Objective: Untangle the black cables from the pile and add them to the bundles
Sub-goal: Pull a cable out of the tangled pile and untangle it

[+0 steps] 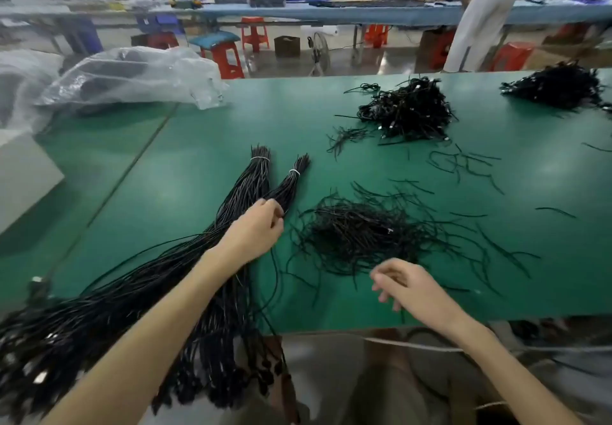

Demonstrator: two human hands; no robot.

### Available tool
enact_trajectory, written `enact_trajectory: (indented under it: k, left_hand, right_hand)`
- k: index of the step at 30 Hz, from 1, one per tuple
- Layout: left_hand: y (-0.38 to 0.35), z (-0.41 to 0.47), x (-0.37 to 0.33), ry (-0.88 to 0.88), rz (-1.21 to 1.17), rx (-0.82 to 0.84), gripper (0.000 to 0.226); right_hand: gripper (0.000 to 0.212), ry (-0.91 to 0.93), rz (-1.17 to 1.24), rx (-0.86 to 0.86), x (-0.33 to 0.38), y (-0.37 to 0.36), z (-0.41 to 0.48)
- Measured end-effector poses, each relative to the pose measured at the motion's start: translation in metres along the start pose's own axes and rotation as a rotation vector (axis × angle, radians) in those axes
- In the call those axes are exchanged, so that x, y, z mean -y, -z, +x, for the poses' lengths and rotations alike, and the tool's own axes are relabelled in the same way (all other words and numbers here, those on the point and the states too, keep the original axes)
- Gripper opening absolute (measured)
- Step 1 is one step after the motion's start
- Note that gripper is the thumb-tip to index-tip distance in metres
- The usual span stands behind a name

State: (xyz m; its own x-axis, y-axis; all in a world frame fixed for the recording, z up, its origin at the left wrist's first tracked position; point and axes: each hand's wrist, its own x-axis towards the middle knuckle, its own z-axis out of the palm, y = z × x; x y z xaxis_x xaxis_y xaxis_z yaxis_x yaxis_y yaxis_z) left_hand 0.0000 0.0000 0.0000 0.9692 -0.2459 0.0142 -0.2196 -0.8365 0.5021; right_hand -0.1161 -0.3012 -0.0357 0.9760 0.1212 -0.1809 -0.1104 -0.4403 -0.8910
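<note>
The loose pile (pixel 357 236) of black cables is lying mid-table, just right of the two tied bundles (pixel 261 186), which are trailing back over the near edge of the green table (pixel 185 173). Strands are crossing every way in that heap, so a quick tug risks dragging neighbours along, tightening knots or sweeping cables off the edge. A strand laid askew could also be slipping out of the bundles. The left hand (pixel 256 229) is reaching forward, palm down, its grip curling onto the bundles on the near side of their white ties (pixel 294 171) and holding them. The right hand (pixel 409 284) is hovering at the pile's near edge, fingers loosely curled; whether its grip is pinching a thin strand I cannot tell.
</note>
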Motion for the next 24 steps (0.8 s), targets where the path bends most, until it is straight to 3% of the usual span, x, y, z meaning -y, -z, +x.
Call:
enact_trajectory:
  k: [3,7,10,14,20,24]
  left_hand:
    - [-0.016,0.023,-0.001,0.055,0.304,-0.163,0.020]
    - [-0.030,0.029,0.019,0.084,0.571,-0.145,0.022]
    - [-0.035,0.027,0.031,0.016,0.541,-0.220,0.009]
    - [-0.032,0.013,0.031,-0.064,0.395,-0.271,0.020]
    - [-0.049,-0.035,-0.007,-0.262,0.333,0.159,0.016]
    - [-0.049,-0.056,-0.016,-0.275,0.273,0.190,0.023]
  right_hand:
    - [0.006,0.038,-0.165,-0.112,0.004,-0.018,0.033]
    - [0.007,0.061,-0.259,-0.215,-0.010,-0.038,0.053]
    - [0.010,0.130,-0.349,-0.310,-0.028,-0.049,0.053]
    - [0.014,0.196,-0.449,-0.355,-0.034,-0.054,0.054]
    - [0.027,0.241,-0.485,-0.370,-0.028,-0.055,0.049]
    - [0.050,0.524,-0.687,-0.338,-0.015,-0.062,0.038]
